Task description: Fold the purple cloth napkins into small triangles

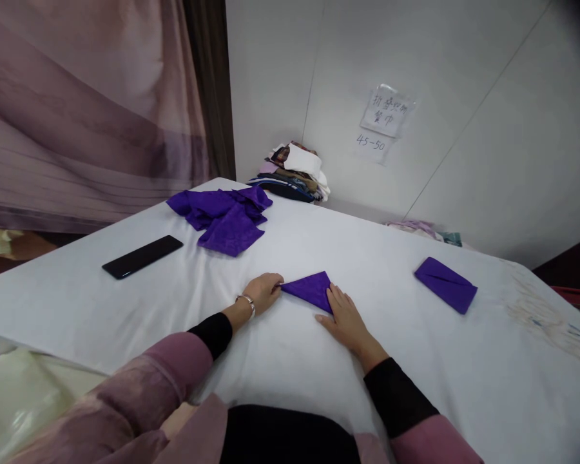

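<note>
A purple cloth napkin (308, 288), folded to a triangle, lies on the white-covered table (290, 361) in front of me. My left hand (263, 293) pinches its pointed left corner between thumb and fingers. With fingers stretched out, my right hand (345, 317) rests on the napkin's right edge, its thumb apart from the fingers. To the right lies another purple napkin (445, 285), folded into a flat rectangle with a slit along it. Several unfolded purple napkins (229, 216) are heaped loosely at the back left.
A black phone (142, 256) lies on the left of the table. Behind the far edge is a stack of folded clothes (294, 171) against the white wall (415, 58), which carries paper signs (386, 111). A pinkish curtain (87, 109) hangs at the left.
</note>
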`<state>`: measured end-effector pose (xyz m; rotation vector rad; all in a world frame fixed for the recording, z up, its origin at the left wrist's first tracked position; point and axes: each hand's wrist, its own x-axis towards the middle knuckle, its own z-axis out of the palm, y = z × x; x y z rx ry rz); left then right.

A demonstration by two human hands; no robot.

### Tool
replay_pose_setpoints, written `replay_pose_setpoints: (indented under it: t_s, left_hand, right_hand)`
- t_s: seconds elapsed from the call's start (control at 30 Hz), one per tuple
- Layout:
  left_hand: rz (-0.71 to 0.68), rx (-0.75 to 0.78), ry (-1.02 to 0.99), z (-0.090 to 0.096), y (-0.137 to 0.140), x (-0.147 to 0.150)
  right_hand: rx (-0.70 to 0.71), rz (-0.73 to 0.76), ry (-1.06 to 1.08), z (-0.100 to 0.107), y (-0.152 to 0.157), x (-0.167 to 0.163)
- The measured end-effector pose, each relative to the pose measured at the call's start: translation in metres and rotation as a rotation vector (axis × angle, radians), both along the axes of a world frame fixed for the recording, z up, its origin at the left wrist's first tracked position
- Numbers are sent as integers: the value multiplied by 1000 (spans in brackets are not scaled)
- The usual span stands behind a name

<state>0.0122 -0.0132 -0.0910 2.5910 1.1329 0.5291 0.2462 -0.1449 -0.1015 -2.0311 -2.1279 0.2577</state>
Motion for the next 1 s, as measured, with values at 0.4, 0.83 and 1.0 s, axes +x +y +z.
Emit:
replay_pose_setpoints:
  t_s: [0.4,0.83,1.0]
  left_hand:
    - [1,-64,-68,2,3,-1]
    - [-113,-133,-184,2,0,-11]
    - [-187,-125,-218,-3,7,-15]
  right_hand:
    - [-26,3,27,4,0,-1]
    - [-29,6,33,3,0,0]
    - [-29,8,30,4,0,0]
